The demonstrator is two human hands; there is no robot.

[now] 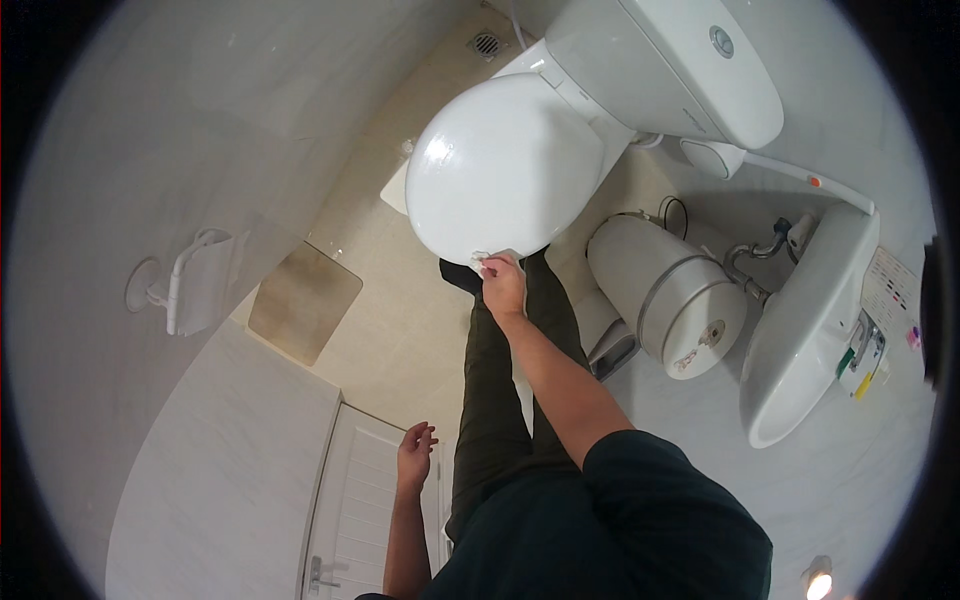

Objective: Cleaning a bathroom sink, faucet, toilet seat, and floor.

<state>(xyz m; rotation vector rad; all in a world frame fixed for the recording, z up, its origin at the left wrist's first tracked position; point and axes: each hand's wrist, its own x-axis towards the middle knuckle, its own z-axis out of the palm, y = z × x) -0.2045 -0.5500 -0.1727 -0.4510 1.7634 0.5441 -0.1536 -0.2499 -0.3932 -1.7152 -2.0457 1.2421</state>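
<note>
In front of me stands a white toilet with its lid [502,172] down. My right hand [504,289] is at the lid's front edge and pinches a small crumpled white tissue or cloth [477,259] between thumb and fingers. The tissue seems to touch the rim of the lid; the exact contact is hard to make out. Down at my left side hangs my left hand [417,454], holding nothing, its fingers loosely curled and somewhat apart. Behind the lid rises the cistern [637,67] with a round flush button [721,42] on top.
A white cylindrical bin [649,262] and a smaller open bin [615,349] stand right of my legs, below a washbasin [802,337]. On the left wall hangs a paper holder [180,285]. A mat [304,300] lies near it. Behind me is a white door [367,510].
</note>
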